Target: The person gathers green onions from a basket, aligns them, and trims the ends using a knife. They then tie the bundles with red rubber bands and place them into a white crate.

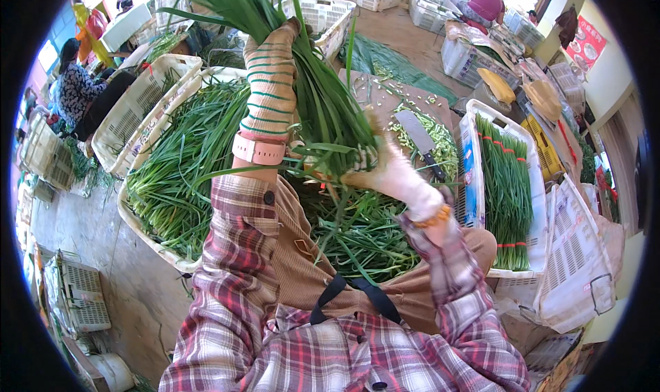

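My left hand (273,72), in a striped knit glove, is closed around the middle of a bunch of green garlic chives (330,103) held up before me. At the stem end, my gloved right hand (374,160) is blurred; its fingers are at the pale cut ends, and their exact grip is unclear. Loose chive leaves (361,237) lie heaped between my legs. To the left a white plastic crate (160,250) is full of loose chives (180,160). A cleaver (415,129) with a black handle rests on trimmed stem ends on a board (361,85).
On the right, a white crate (539,227) holds chives tied with red bands (505,186). A tipped crate (572,258) leans beside it. One person (80,90) sits at the left, another (479,3) at the back right. A green tarp (397,65) covers floor beyond the board.
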{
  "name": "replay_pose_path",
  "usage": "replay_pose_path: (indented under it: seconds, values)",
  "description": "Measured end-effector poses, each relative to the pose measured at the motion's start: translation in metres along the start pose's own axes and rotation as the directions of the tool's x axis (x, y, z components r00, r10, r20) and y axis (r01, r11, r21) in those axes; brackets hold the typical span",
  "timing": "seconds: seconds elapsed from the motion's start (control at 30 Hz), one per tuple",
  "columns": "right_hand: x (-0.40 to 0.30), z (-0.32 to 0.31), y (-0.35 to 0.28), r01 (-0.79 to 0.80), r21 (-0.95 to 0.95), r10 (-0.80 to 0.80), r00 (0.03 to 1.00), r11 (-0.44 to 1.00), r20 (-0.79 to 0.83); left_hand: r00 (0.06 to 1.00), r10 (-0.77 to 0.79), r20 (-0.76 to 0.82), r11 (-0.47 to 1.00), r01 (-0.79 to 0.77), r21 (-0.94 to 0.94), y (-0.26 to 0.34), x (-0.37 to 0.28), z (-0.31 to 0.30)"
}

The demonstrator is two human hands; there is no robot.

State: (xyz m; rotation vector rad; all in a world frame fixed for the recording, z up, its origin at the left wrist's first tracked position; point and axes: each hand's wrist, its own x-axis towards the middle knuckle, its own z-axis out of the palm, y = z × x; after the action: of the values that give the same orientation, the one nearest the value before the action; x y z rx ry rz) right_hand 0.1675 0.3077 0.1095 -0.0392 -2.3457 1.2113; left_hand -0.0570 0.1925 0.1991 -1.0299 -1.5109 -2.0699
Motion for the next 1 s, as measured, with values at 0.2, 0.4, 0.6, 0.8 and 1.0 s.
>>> replay_pose_path:
  seconds: [0.2,0.4,0.6,0.8,1.0]
  values:
    - [-0.029,0.031,0.043,-0.382,0.422,0.407,0.913,0.822,0.034,0.859,-0.501,-0.107,0.865,0.499,-0.046,-0.023,0.008,-0.058]
    - [-0.125,-0.04,0.056,-0.447,-0.435,0.473,0.879,0.782,-0.054,0.609,-0.733,-0.304,0.644,0.476,-0.598,-0.007,-0.017,-0.085]
    - [-0.119,-0.029,-0.017,-0.314,-0.507,0.479,0.846,0.803,0.234,0.686,-0.618,-0.384,0.764,0.408,-0.5,0.001,-0.038,-0.103]
    - [-0.042,0.107,0.009,-0.362,0.801,0.243,0.93,0.477,0.276,0.883,-0.292,-0.368,0.884,0.396,0.248,-0.007,-0.09,-0.112]
    - [-0.029,0.157,0.0,-0.308,0.807,0.263,0.945,0.504,0.196,0.565,-0.765,-0.309,0.476,0.173,-0.862,-0.039,-0.125,-0.142]
